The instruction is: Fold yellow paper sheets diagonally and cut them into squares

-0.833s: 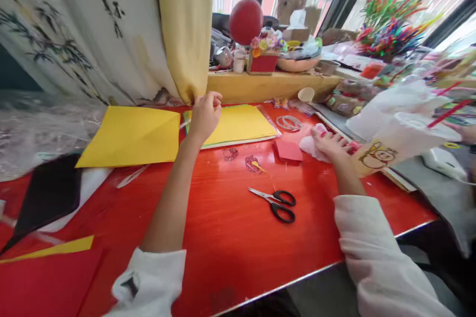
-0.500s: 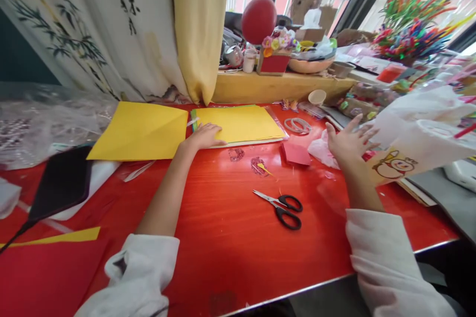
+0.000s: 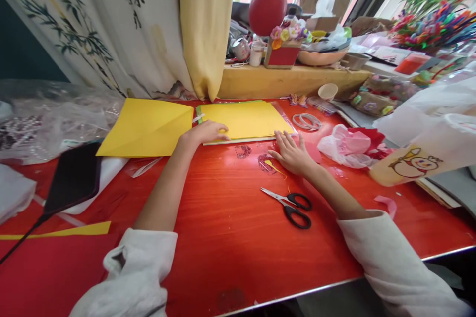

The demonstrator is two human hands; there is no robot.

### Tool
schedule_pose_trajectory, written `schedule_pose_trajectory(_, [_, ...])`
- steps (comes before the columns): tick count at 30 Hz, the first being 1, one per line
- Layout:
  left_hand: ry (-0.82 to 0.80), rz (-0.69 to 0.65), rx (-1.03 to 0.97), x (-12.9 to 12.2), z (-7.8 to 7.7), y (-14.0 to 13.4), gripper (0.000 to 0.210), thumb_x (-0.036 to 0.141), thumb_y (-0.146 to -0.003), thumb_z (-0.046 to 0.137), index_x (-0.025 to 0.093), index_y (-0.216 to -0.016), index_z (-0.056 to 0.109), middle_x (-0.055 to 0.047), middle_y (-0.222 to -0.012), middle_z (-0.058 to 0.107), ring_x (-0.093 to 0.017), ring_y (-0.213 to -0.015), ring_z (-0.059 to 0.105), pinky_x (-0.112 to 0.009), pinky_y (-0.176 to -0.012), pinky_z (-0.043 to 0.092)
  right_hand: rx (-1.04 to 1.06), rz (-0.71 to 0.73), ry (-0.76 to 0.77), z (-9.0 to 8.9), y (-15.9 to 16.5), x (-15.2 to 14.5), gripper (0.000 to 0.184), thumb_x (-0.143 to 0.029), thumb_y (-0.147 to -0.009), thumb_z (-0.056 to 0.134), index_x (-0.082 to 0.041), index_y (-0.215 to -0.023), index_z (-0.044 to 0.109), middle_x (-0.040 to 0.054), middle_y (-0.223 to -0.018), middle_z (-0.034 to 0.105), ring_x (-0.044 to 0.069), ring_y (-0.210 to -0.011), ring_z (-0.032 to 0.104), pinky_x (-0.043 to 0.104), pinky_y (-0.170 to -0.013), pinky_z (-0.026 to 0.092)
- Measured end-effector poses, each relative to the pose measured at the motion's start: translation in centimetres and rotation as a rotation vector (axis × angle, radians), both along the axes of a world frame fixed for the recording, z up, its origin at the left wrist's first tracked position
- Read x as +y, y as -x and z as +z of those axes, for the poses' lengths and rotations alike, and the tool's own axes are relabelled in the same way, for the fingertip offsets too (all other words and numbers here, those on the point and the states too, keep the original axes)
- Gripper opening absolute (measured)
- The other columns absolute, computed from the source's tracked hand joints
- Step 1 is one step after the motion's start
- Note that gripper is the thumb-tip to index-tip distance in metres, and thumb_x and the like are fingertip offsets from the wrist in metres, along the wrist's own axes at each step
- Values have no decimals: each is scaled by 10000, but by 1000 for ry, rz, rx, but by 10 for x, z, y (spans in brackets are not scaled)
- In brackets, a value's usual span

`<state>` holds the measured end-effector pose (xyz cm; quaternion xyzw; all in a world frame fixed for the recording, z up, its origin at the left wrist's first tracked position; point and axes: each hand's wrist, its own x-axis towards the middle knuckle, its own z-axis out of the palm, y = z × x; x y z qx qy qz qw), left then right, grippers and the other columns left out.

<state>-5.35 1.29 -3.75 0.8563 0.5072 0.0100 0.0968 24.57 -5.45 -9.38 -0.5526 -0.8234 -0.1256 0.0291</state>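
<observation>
Both hands on the yellow paper stack, scissors just sitting there

So the yellow paper stack [image 3: 249,116] was lying toward the far edge of the red counter [image 3: 223,257], roughly mid-length, with a bit of green showing at its left side and clear plastic sticking out on the right. The left hand [image 3: 204,132] was at the stack's near left corner, fingers loosely bent. Honestly couldn't tell if they were pinching the sheets or just resting there. The right hand [image 3: 293,157] was by the near right corner, fingers stretched out straight with nothing in their grip, tips right at the stack's near edge. Some pink paper [image 3: 314,152] poked out from behind that hand.

Black-handled scissors [image 3: 284,200] lay between the stack and the counter's near edge, blades pointing away to the left. Left of the stack was another yellow sheet [image 3: 145,129], then a smartphone [image 3: 76,173] with a cable attached, toward the left edge. Red paper [image 3: 48,267] covered the near left corner. Over on the right there was crumpled pink-and-white wrapping [image 3: 345,146], plus a drink cup [image 3: 412,158] with a cartoon snowman on it.
</observation>
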Motion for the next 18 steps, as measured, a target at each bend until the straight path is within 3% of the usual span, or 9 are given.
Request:
schedule_pose_trajectory(5, [-75,-21,8,1,0,-1,373,447,-891,407,281,-1106,662,6,-1169,659,-186,-1068,582,-269,-924,376,10,-26,-12,1,-14,8,660,-502,-947,112,-96,-1467,138,116,-1519,214,287,-1409,171,673,-1055,91])
schedule_pose_trajectory(12, [-331,95,25,-11,1,-11,303,288,-880,435,215,-1011,697,-97,-953,716,-268,-910,645,-383,-816,431,34,-36,-88,-1,-23,12,669,-501,-946,118,-88,-1472,112,149,-1509,238,285,-1409,168,658,-1068,9])
schedule_pose_trajectory(15, [-481,182,-36,-18,13,-11,348,242,-916,357,200,-1102,648,-128,-973,702,-288,-923,644,-402,-789,436,120,-26,-202,13,-27,12,690,-533,-934,144,-110,-1478,96,160,-1522,197,292,-1416,133,646,-1070,-4])
schedule_pose_trajectory(18, [-611,252,-144,-23,31,-9,368,237,-946,305,211,-1167,598,-116,-1040,685,-255,-958,634,-373,-808,436,404,-92,-299,33,-27,14,743,-593,-909,167,-144,-1484,25,158,-1541,113,287,-1426,72,589,-1091,124])
